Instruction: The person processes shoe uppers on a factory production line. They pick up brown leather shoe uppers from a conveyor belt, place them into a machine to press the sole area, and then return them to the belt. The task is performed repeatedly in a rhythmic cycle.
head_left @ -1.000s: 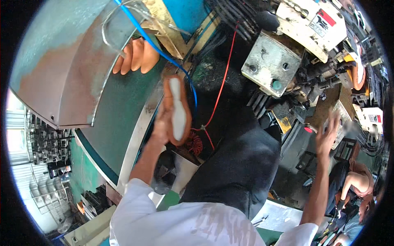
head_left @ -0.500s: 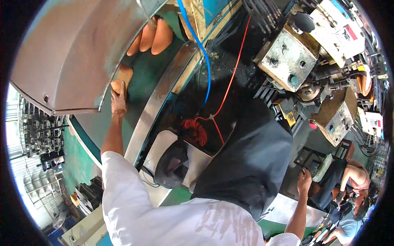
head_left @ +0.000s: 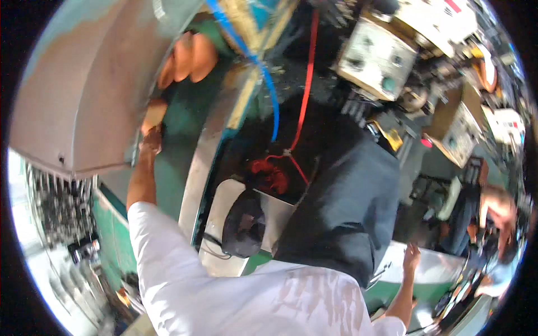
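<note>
My left hand (head_left: 151, 141) is stretched out at the far left, under the edge of a brown metal hood. Its fingers close on the near end of a tan, foot-shaped piece (head_left: 154, 113), which lies on a dark green belt (head_left: 182, 120). Motion blurs the fingertips. Beyond it, several orange, rounded foot-shaped pieces (head_left: 202, 57) stand close together on the same belt. My right hand (head_left: 412, 256) hangs low on the right, beside a grey metal surface (head_left: 440, 267). Its fingers look loosely apart, with nothing visible in them.
The brown hood (head_left: 78, 84) overhangs the belt's left side. A metal rail (head_left: 202, 162) edges its right. Blue hose (head_left: 272, 92) and red cord (head_left: 308, 73) hang ahead. Control boxes (head_left: 375, 56) stand at the right. A person (head_left: 497, 210) sits behind them.
The whole view has shifted and blurred; the belt and pieces appear further left and lower. My left hand stays at the tan piece. My right hand appears slightly lower.
</note>
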`<state>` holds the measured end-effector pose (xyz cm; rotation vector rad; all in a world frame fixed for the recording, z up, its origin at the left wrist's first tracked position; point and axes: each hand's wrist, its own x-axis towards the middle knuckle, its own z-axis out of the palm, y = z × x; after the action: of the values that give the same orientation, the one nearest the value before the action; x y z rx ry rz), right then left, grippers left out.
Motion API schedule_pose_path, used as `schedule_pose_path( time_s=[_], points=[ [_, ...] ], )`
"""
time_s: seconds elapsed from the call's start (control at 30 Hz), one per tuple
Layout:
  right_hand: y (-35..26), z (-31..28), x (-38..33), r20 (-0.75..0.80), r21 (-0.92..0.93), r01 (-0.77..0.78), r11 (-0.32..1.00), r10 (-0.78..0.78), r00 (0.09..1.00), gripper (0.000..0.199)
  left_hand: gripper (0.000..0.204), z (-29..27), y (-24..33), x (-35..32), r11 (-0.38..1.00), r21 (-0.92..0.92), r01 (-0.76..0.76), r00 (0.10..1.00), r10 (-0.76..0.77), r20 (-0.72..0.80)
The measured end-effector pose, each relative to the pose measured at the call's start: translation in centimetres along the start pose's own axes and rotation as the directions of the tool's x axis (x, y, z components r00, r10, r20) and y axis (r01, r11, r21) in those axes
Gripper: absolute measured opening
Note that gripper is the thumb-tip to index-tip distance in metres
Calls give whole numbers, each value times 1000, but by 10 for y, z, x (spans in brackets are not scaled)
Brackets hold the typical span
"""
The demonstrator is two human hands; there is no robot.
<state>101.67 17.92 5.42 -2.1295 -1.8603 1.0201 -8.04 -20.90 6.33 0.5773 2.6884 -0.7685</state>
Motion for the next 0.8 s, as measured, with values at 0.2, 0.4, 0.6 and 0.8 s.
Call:
schedule_pose_path(
  time_s=[0.2, 0.4, 0.6, 0.8],
  points=[
    [80, 21, -57, -275, 260, -34, 965, 108, 955, 34, 29, -73, 247, -49, 781, -59, -622, 730, 551, -404],
    [20, 19, -158, -569, -17, -285, 959, 225, 791, 26, 25, -169, 527, -320, -168, -769, -616, 474, 701, -533],
    [171, 49, -322, -678, 77, -677, 732, 536, 503, 29, 28, -195, 592, -525, -410, -600, -687, -128, 881, -456],
    [298, 9, -413, -595, 165, -879, 446, 757, 272, 80, 25, -185, 595, -505, -269, -560, -784, -102, 945, -311]
  ],
)
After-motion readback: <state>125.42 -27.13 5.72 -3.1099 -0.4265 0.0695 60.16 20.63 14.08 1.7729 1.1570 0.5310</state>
